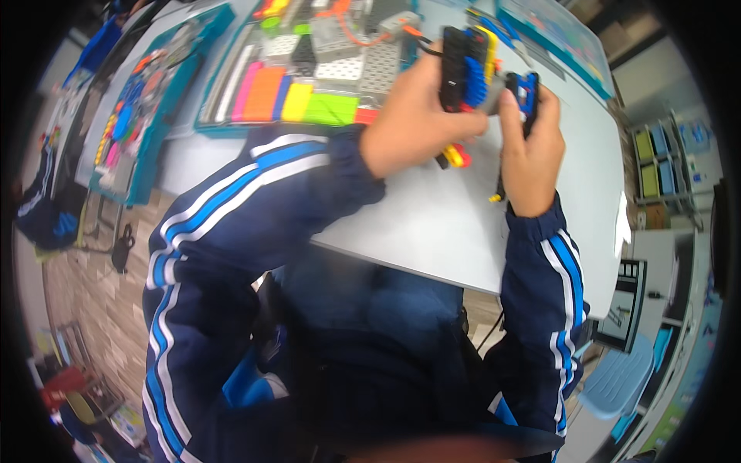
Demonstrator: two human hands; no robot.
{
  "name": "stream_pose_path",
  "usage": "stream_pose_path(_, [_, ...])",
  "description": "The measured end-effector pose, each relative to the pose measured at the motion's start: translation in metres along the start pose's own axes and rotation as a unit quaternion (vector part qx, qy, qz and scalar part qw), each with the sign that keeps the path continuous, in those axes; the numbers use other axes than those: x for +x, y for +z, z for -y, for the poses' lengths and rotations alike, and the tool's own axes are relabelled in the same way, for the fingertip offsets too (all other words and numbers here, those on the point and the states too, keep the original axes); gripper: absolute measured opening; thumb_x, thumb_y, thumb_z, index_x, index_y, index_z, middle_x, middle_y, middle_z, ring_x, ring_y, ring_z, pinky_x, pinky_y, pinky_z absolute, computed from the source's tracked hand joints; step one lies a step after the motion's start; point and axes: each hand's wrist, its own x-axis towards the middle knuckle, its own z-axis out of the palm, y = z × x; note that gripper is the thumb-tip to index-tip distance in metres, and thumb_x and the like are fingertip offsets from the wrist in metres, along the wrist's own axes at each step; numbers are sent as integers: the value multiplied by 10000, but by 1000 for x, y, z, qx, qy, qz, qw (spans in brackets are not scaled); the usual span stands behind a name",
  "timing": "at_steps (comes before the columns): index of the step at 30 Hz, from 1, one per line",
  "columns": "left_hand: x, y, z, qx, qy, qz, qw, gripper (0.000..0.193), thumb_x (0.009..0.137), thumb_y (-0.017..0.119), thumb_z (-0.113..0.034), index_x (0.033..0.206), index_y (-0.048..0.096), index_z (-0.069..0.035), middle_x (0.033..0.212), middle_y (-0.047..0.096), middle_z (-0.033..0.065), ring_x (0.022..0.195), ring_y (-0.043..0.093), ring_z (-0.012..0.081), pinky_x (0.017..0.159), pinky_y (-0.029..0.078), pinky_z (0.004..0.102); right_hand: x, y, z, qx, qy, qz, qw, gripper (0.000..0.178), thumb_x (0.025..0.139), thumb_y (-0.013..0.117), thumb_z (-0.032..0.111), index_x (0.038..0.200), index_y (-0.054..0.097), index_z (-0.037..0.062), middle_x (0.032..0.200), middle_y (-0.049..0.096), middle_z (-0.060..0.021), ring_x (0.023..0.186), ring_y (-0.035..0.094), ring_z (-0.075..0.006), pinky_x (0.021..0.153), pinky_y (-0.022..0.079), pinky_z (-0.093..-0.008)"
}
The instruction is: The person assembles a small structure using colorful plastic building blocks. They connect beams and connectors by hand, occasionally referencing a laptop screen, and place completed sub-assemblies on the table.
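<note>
At one o'clock, the left hand (423, 116) pinches a chunky brick toy (472, 73), and the right hand (531, 154) pinches a black-and-blue piece (528, 96) close to it. The toy looks light, hard and maybe easy to break, so its thick black side (452, 69) seems best to hold. I can't read any writing on it

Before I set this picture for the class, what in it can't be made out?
In the head view:
Left hand: fingertips hidden behind the brick build.
Whether the build joins the blue-and-black piece in the right hand: too blurred.
Small parts in the left tray: too small and blurred.
Upper-right tray: far end cut off by the top edge.
</note>
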Motion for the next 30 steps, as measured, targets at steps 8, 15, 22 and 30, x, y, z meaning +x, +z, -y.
stream_pose_path(8, [-1,19,-9,59,12,-41,997,680,714,717,-47,1323,416,-20,912,577,39,789,543,77,689,494,255,4,-9,-19,-3,-6,-17,1000,299,934,608,184,1124,528,-33,872,640,-129,763,620,-170,706,491,-300])
stream_pose_path(15, [-2,17,-11,101,24,-44,994,576,721,703,-117,1243,478,-26,847,628,97,693,590,164,644,482,296,4,-11,-23,27,-5,-14,1000,284,945,593,162,1141,513,-27,920,636,-105,797,598,-140,741,476,-269])
stream_pose_path(22, [0,12,-7,151,62,-70,984,635,741,756,-221,1216,404,12,798,610,171,708,614,339,635,471,382,0,-11,-20,147,-6,9,989,403,936,600,90,1271,426,-51,1131,581,-141,980,570,-140,874,455,-267])
stream_pose_path(30, [4,4,-10,155,85,-68,982,652,741,774,-247,1216,398,-4,828,616,195,760,627,377,661,477,405,7,-19,-19,207,95,90,970,353,950,578,148,1237,452,-14,991,614,-114,835,614,-132,677,490,-237])
